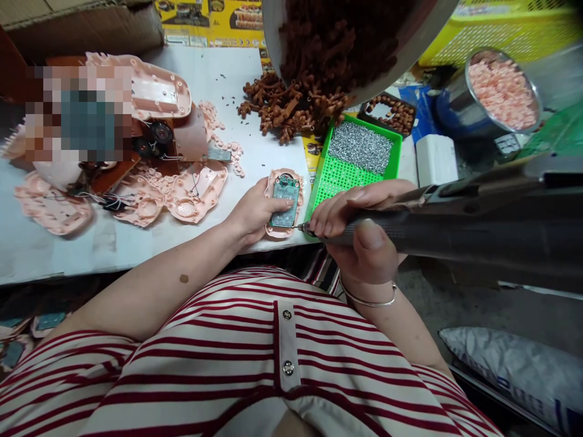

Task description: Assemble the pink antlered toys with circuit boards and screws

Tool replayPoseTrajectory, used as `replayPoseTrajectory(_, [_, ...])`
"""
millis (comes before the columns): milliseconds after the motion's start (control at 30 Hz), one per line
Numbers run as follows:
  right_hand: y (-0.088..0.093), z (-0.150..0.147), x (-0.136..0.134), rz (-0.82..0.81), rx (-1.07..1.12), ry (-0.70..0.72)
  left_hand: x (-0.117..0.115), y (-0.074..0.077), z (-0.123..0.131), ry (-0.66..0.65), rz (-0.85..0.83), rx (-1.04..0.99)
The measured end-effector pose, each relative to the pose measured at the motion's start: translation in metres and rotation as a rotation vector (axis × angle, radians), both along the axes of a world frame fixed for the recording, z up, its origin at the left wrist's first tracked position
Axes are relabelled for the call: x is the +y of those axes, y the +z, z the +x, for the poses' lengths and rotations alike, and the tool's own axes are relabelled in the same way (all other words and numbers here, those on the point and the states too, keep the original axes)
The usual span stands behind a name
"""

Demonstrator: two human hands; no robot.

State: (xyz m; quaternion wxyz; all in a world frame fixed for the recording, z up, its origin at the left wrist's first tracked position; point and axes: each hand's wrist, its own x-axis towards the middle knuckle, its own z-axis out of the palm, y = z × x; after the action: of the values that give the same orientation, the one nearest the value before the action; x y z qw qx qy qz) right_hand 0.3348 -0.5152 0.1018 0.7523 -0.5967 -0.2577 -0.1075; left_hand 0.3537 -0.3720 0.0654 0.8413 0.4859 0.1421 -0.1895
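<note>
My left hand (257, 209) presses down on a pink plastic shell (297, 182) that carries a green circuit board (285, 197), near the white table's front edge. The fingers are closed against the board's left side. My right hand (357, 227) is wrapped round a dark electric screwdriver (455, 230). Its tip touches the lower right corner of the board. Right of the shell stands a green perforated tray (339, 176) with a heap of small silver screws (359, 145).
Pink shells (182, 194), wires and small speakers lie at the left. A pile of brown plastic parts (291, 106) sits under a large bowl at the back. A metal bowl of pink parts (501, 91), a yellow basket (510, 30) and a white box (436, 159) stand at the right.
</note>
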Motion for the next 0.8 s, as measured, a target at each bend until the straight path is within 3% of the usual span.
replayPoseTrajectory(167, [-0.002,0.003,0.001,-0.096,-0.003,-0.025,0.001,-0.001,0.001,-0.019,0.018,0.005])
replayPoseTrajectory(333, [0.005,-0.002,-0.003,-0.068,0.024,-0.012,0.001,-0.004,0.002,-0.009,0.007,0.014])
replayPoseTrajectory(533, [0.024,-0.001,-0.015,0.074,-0.100,-0.265,0.005,0.000,-0.003,-0.002,0.001,0.051])
replayPoseTrajectory(800, [0.018,0.004,-0.038,0.085,-0.012,-0.530,0.012,0.004,-0.009,-0.049,-0.014,0.054])
